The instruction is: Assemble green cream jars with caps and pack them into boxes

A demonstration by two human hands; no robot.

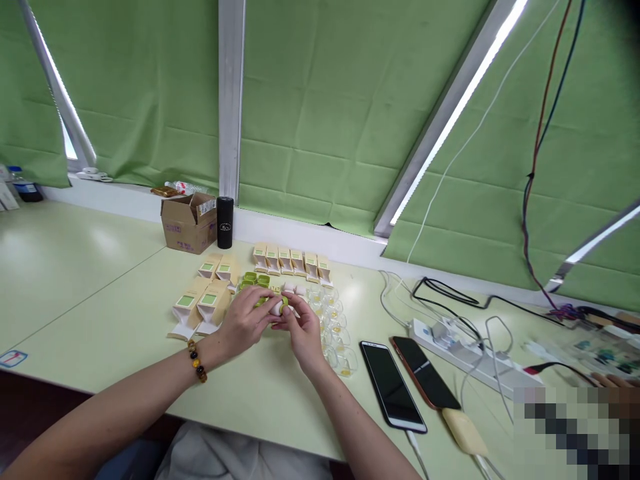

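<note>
- Both hands met over the pale green table point(100, 280), just in front of the rows of small cartons.
- Left hand point(245, 323) and right hand point(303, 330) were both closed on one small white-and-green jar point(279, 306), fingertips pinching it from either side; a bead bracelet point(197, 361) sat on the left wrist.
- Jar lay on its side between the hands, long axis roughly left-right; green cap end appeared to point toward the right hand, though it was too small to be sure.
- Judgement: light, rigid, smooth-walled, so probably slippery; best held around the body with one hand and at the cap with the other.
- Just behind it: green caps point(256, 279) and a row of upright cartons point(291, 261); more cartons point(200, 303) lay to the left.
- Right of the hands: clear plastic trays point(336, 328), easily crushed.
- Further right: two phones point(407, 380), power strip point(463, 347).
- At the back: cardboard box point(189, 223), black tumbler point(225, 222).
</note>
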